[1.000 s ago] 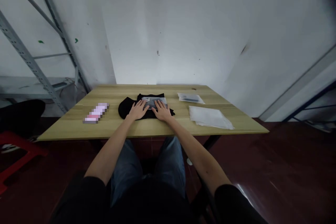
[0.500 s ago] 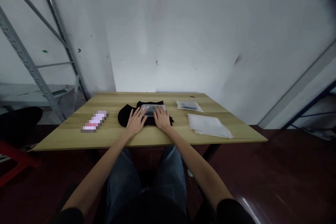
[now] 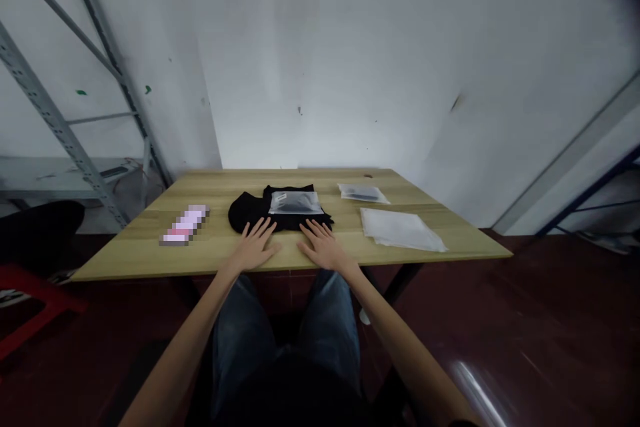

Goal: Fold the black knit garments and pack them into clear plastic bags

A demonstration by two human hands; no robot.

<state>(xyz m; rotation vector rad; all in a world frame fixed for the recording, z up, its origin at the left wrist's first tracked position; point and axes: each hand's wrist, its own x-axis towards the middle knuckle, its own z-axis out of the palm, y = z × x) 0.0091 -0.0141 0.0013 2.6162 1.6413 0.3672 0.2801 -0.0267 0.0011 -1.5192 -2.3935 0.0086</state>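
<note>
Head view: a light wooden table [image 3: 150, 250] fills the middle of the scene, its near edge running just beyond the person's knees and its far edge meeting a pale wall. Both forearms reach forward from below, roughly parallel, palms down. The left hand [image 3: 254, 250] lies flat on the bare wood with its fingers spread, and the fingertips come up to the near edge of a black garment [image 3: 250, 210]; whether they touch it cannot be told. The right hand [image 3: 325, 248] also rests flat and open, fingers fanned out and holding nothing, just short of the same dark cloth.

The black garment lies at the centre of the table, spread towards the left. On top of it, at its far right part, sits a clear packet [image 3: 295, 201] with something dark inside. To the right there is a stack of clear plastic bags [image 3: 400, 229], well apart from the hands, and beyond it a second small packet [image 3: 363, 193] near the far edge. A blurred pinkish object [image 3: 185, 225] lies on the left part of the table. Bare wood stays open between that object and the left hand, and along the near edge on both sides.
</note>
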